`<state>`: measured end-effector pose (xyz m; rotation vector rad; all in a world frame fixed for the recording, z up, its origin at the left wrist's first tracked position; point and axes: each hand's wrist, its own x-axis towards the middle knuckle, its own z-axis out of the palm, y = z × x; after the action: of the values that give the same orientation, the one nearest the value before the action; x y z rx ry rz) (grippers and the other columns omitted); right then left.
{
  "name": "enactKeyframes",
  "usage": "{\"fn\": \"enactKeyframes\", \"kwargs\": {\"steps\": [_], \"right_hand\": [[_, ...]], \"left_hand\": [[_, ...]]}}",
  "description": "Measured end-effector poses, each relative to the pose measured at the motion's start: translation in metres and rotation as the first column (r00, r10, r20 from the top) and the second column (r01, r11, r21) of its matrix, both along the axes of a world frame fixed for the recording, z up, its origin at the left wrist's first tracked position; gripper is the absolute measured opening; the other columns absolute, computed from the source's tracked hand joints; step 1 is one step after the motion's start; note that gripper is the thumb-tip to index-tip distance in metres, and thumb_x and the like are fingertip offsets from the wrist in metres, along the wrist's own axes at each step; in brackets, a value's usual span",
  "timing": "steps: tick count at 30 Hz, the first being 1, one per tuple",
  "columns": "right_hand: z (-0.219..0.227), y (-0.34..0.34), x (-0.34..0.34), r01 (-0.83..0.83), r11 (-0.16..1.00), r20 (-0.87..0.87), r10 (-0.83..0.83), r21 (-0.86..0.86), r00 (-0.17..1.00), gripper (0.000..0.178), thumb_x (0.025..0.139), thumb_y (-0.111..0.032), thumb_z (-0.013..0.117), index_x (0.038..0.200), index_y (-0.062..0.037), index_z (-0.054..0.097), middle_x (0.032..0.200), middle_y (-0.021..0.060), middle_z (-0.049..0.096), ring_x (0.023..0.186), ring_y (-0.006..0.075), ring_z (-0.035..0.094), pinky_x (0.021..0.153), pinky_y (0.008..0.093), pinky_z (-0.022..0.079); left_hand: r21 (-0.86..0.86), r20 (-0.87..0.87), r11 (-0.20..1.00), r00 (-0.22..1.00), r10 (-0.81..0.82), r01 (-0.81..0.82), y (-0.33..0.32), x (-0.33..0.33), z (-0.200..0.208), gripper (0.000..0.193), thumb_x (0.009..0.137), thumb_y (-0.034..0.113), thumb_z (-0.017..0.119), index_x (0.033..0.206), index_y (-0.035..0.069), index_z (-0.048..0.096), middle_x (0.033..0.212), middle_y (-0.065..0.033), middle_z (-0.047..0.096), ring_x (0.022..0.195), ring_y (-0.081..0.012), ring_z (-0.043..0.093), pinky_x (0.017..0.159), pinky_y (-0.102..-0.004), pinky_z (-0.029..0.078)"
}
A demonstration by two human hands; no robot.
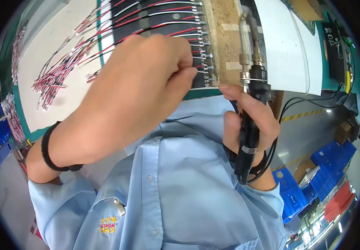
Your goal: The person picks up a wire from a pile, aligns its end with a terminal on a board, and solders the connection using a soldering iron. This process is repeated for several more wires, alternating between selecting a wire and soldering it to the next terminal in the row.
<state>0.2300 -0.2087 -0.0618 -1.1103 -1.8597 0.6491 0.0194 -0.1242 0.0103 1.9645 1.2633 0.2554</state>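
Observation:
My left hand [146, 75] reaches over a black fixture board [123, 29]. Its thumb and forefinger are pinched on a thin red wire [199, 66] at a row of small metal connectors [205, 43]. Most of that wire is hidden behind the hand. Red, black and white wires [167, 18] run side by side from the other connectors toward the left. In my right hand [263, 121] is a soldering iron [246, 158] with a black handle, held upright beside the connector row. A metal tube runs along its upper part, and I cannot make out its tip.
Loose red, black and white wires [57, 79] lie on the white sheet at the left, with more bundles [12, 114] farther out. A brown board [226, 41] with tape adjoins the connectors. Black cables [297, 100] trail at the right. Blue crates [332, 158] stand on the floor.

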Motion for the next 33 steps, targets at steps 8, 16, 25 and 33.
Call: {"fn": "enactKeyframes", "kwargs": {"steps": [8,16,25,33], "right_hand": [[0.005,-0.017,-0.011,0.206,0.978,-0.245,-0.201,-0.005,0.948,0.042,0.102,-0.022,0.055,0.133,-0.0041,0.034,0.111,0.0263,0.063,0.100,0.0290,0.066,0.084,0.0403,0.056],[0.018,-0.013,-0.022,0.350,0.937,-0.029,-0.350,0.005,0.936,0.035,0.105,-0.027,0.046,0.130,-0.0035,0.039,0.106,0.0198,0.069,0.092,0.0225,0.066,0.079,0.0332,0.049],[0.031,-0.018,-0.022,0.337,0.941,-0.003,-0.337,0.009,0.941,0.041,0.103,-0.035,0.052,0.130,-0.0083,0.038,0.105,0.0233,0.069,0.092,0.0272,0.070,0.081,0.0342,0.055],[0.039,0.007,-0.061,0.137,0.988,-0.347,-0.155,-0.076,0.925,0.050,0.101,-0.034,0.053,0.132,-0.0026,0.028,0.113,0.0318,0.063,0.096,0.0379,0.070,0.078,0.0401,0.058]], "left_hand": [[0.388,-0.092,0.820,0.868,0.489,-0.421,0.015,-0.152,0.021,0.031,0.090,0.016,0.068,0.116,-0.001,0.067,0.106,-0.0112,0.071,0.092,-0.0174,0.065,0.081,-0.0320,0.052],[0.169,-0.031,0.971,0.983,0.180,-0.172,0.050,-0.256,-0.041,0.017,0.091,0.011,0.066,0.102,-0.001,0.061,0.091,-0.0065,0.061,0.083,-0.0166,0.055,0.077,-0.0284,0.048],[0.349,-0.063,0.925,0.981,0.183,-0.150,0.052,-0.257,-0.024,0.015,0.092,0.007,0.065,0.104,-0.002,0.064,0.088,-0.0084,0.065,0.084,-0.0167,0.062,0.077,-0.0297,0.049],[0.537,-0.058,0.831,0.976,0.208,-0.145,0.012,-0.190,0.038,0.008,0.088,-0.005,0.065,0.095,-0.003,0.067,0.084,-0.0080,0.066,0.068,-0.0116,0.056,0.059,-0.0228,0.041]]}}
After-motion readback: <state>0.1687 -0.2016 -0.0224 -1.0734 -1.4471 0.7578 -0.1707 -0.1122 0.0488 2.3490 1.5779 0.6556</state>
